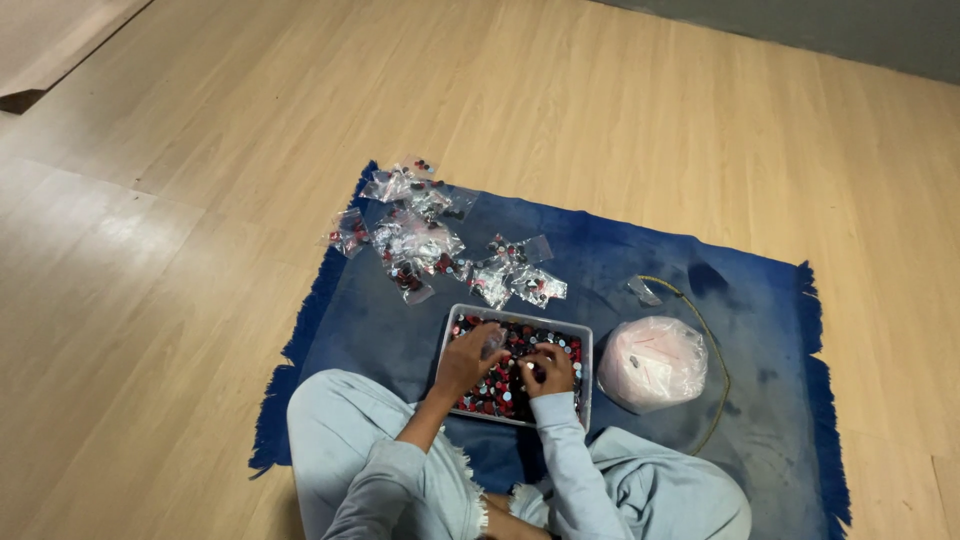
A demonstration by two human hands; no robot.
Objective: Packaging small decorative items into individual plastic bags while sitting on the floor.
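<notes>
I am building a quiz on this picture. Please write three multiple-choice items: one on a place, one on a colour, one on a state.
1. Where do the filled small bags lie?
A. on the rug beyond the tray
B. inside the tray
C. on the person's lap

2. What colour is the rug?
A. green
B. blue
C. grey

3. Where are both hands?
A. raised in the air
B. on the floor
C. down in the tray

A: the bags lie past the tray.
B: the rug is blue.
C: left hand and right hand are among the pieces.
</notes>
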